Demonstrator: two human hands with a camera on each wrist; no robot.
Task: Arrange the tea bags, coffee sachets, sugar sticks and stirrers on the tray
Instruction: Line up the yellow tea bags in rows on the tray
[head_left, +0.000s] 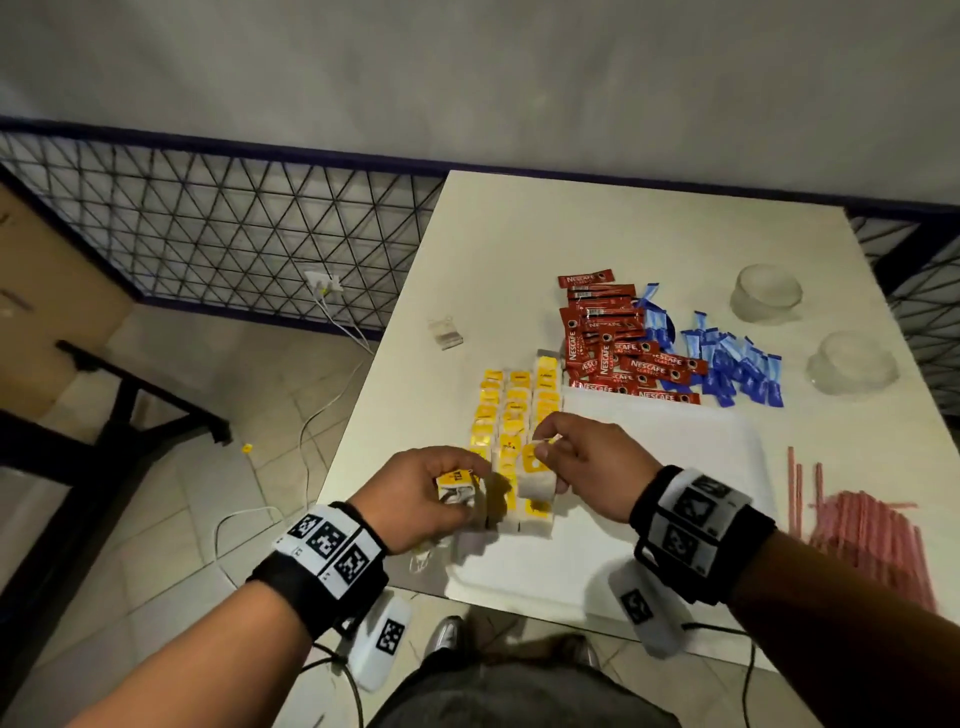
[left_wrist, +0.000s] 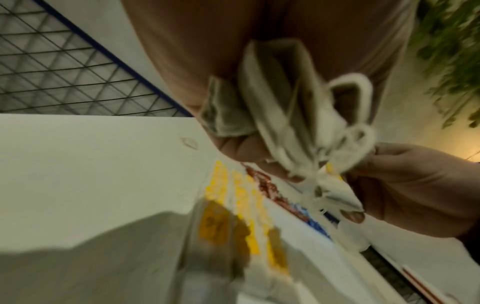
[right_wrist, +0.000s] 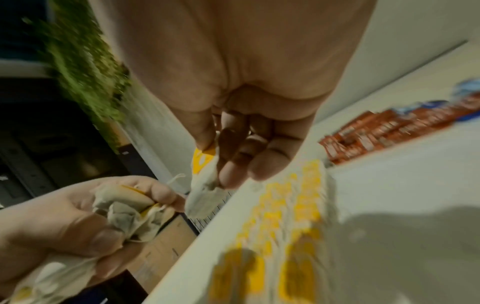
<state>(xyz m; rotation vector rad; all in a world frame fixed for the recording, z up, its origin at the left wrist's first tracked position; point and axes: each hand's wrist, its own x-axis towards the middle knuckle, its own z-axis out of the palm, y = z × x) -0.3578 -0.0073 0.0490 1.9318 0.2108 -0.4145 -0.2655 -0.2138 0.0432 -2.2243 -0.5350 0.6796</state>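
My left hand (head_left: 441, 493) grips a bunch of yellow-tagged tea bags (head_left: 457, 486) (left_wrist: 280, 115) above the near left corner of the white tray (head_left: 649, 519). Just right of it, my right hand (head_left: 566, 457) pinches a single tea bag (head_left: 535, 475) (right_wrist: 205, 185) by its yellow tag, and the bag hangs down. Rows of tea bags (head_left: 514, 410) lie along the tray's left side. Red coffee sachets (head_left: 613, 343) and blue sugar sticks (head_left: 737, 364) are heaped behind the tray. Pink stirrers (head_left: 862, 530) lie to its right.
Two upturned clear glass bowls (head_left: 766, 293) (head_left: 852, 364) stand at the table's back right. A small clear wrapper (head_left: 445, 332) lies at the left on the white table (head_left: 519, 234). A wire mesh fence (head_left: 218, 228) and floor cables (head_left: 332, 374) are left of the table.
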